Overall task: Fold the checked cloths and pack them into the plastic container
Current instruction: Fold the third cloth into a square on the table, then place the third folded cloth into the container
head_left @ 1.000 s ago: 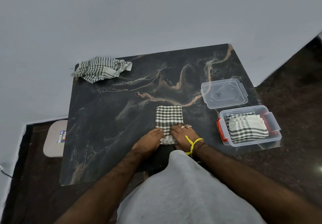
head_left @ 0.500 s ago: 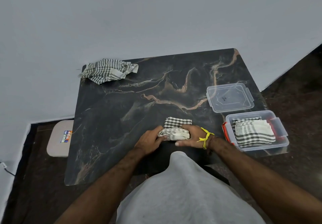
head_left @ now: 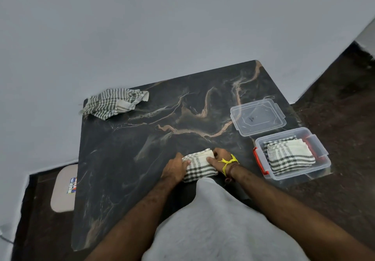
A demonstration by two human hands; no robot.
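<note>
Head view: folded checked cloth point(head_left: 199, 165) lies between both hands' grip, left hand point(head_left: 175, 168) and right hand point(head_left: 220, 158) clasping its ends.

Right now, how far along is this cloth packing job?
Partly done. Folded checked cloths already lie in the open plastic container. In hand: the left hand and right hand grip a folded cloth on the table. Left: packing it, folding the crumpled cloth at the far corner, perhaps fitting the lid.
</note>
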